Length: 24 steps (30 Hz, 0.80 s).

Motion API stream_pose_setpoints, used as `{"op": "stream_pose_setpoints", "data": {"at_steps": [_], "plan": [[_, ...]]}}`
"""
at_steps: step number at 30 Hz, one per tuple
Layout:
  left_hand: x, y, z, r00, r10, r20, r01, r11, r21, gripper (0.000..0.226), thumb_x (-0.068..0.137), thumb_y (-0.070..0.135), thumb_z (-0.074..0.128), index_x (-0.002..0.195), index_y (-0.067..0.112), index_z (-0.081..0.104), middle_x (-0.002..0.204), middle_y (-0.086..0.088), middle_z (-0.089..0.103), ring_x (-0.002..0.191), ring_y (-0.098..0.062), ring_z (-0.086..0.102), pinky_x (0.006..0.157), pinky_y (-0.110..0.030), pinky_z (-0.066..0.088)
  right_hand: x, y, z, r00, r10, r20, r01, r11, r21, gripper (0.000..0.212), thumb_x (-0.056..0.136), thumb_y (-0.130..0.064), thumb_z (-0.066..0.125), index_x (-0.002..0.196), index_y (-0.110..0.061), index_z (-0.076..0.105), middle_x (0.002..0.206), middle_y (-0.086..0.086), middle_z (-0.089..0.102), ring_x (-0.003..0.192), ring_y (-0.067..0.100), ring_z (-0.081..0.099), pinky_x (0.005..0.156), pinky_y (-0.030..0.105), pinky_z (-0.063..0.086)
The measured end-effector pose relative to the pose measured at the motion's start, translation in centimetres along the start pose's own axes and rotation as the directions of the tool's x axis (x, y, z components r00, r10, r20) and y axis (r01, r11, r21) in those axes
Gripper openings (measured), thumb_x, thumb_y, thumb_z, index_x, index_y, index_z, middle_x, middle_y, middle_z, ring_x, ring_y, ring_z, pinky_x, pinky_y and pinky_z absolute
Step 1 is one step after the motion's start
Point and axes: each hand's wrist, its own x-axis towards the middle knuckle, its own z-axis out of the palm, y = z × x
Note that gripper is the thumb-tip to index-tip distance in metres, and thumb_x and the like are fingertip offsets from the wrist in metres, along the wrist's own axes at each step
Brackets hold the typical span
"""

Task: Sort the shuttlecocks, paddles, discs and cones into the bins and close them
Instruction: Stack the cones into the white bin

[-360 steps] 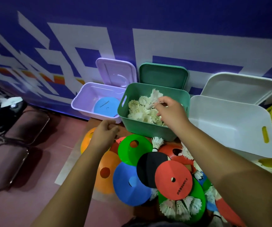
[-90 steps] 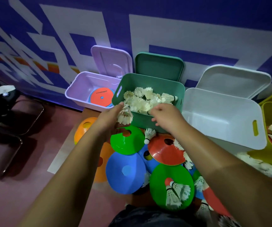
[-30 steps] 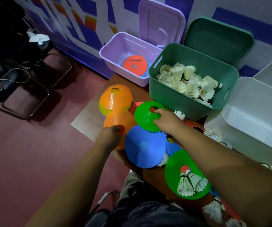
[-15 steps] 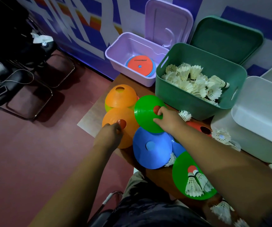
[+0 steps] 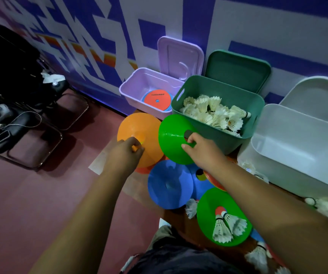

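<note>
1. Hand state. My left hand [image 5: 128,149] pinched the orange cone [image 5: 139,131] at its centre hole. My right hand [image 5: 200,149] gripped the raised green cone [image 5: 171,139], fingers hooked into its hole. Both cones were tilted and clear of the pile, just in front of the lilac bin [image 5: 124,91] and the green bin [image 5: 218,143].

2. Bin contents. The lilac bin held a red disc [image 5: 158,99]. The green bin held shuttlecocks [image 5: 212,113]. The white bin [image 5: 297,155] showed nothing inside, so I judged it the likely place for cones.

3. Hazards.
- Each cone hung from a small grip at the hole. A quick swing could twist it loose.
- The route to the white bin crossed the green bin. A drop there would put a cone among the shuttlecocks.
- The green cone's edge sat near the green bin's wall. Contact could shift the bin.
- A blue cone [image 5: 169,184] and a second green cone [image 5: 208,210] carrying two loose shuttlecocks [image 5: 225,226] lay below my arms. A low forearm could scatter them.
</note>
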Motion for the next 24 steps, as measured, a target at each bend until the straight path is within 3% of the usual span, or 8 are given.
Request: {"op": "stream_pose_setpoints", "data": {"at_steps": [4, 10, 14, 18, 21, 24], "plan": [[1.0, 2.8, 0.1, 0.999, 0.051, 0.011, -0.051, 0.998, -0.041, 0.019, 0.098, 0.04, 0.067, 0.109, 0.024, 0.067, 0.094, -0.005, 0.06, 0.083, -0.028, 0.06, 0.066, -0.034, 0.043, -1.6, 0.8, -2.7, 0.998, 0.003, -0.06, 0.0, 0.999, 0.042, 0.025, 0.1, -0.054, 0.061, 0.099, -0.03, 0.053, 0.064, 0.0, 0.057, 0.06, 0.022, 0.059, 0.052, 0.036, 0.036], [1.8, 9.7, 0.8, 0.985, 0.165, 0.06, -0.157, 0.98, -0.121, 0.02, 0.101, 0.038, 0.065, 0.108, 0.019, 0.063, 0.087, -0.004, 0.06, 0.081, -0.026, 0.054, 0.06, -0.035, 0.03, -4.7, 2.7, -7.9, 0.978, 0.068, -0.197, -0.04, 0.989, 0.143, 0.035, 0.098, -0.066, 0.055, 0.101, -0.031, 0.054, 0.073, 0.004, 0.064, 0.067, 0.019, 0.063, 0.062, 0.038, 0.046], [2.3, 14.6, 1.8, 0.97, 0.204, 0.135, -0.147, 0.927, -0.345, 0.034, 0.093, 0.058, 0.063, 0.098, 0.024, 0.061, 0.082, -0.001, 0.065, 0.081, -0.029, 0.064, 0.072, -0.041, 0.053, -7.3, 4.8, -11.3, 0.956, 0.178, -0.235, -0.108, 0.953, 0.283, 0.049, 0.09, -0.081, 0.052, 0.101, -0.033, 0.055, 0.086, 0.001, 0.071, 0.075, 0.017, 0.073, 0.074, 0.04, 0.058], [2.1, 19.8, 2.8, 0.935, 0.294, 0.197, -0.178, 0.871, -0.458, 0.041, 0.085, 0.073, 0.059, 0.092, 0.033, 0.06, 0.081, 0.004, 0.066, 0.082, -0.027, 0.07, 0.079, -0.052, 0.059, -9.7, 8.3, -14.4, 0.883, 0.327, -0.335, -0.143, 0.87, 0.472, 0.043, 0.093, -0.073, 0.057, 0.101, -0.031, 0.057, 0.087, 0.0, 0.075, 0.071, 0.013, 0.076, 0.082, 0.051, 0.062], [1.6, 23.9, 3.7, 0.896, 0.366, 0.251, -0.21, 0.848, -0.487, 0.039, 0.092, 0.069, 0.059, 0.092, 0.03, 0.061, 0.085, 0.001, 0.069, 0.08, -0.023, 0.071, 0.08, -0.052, 0.06, -11.4, 11.6, -16.3, 0.809, 0.429, -0.401, -0.203, 0.845, 0.494, 0.037, 0.092, -0.07, 0.058, 0.099, -0.034, 0.054, 0.087, -0.001, 0.074, 0.076, 0.017, 0.075, 0.082, 0.053, 0.062], [1.0, 28.4, 4.9, 0.846, 0.421, 0.326, -0.184, 0.805, -0.564, 0.036, 0.099, 0.059, 0.059, 0.094, 0.023, 0.062, 0.089, -0.001, 0.069, 0.078, -0.019, 0.071, 0.076, -0.046, 0.06, -13.3, 14.5, -17.8, 0.75, 0.503, -0.43, -0.294, 0.836, 0.464, 0.046, 0.087, -0.072, 0.057, 0.112, -0.033, 0.052, 0.096, -0.001, 0.07, 0.088, 0.023, 0.073, 0.084, 0.049, 0.06]]}}
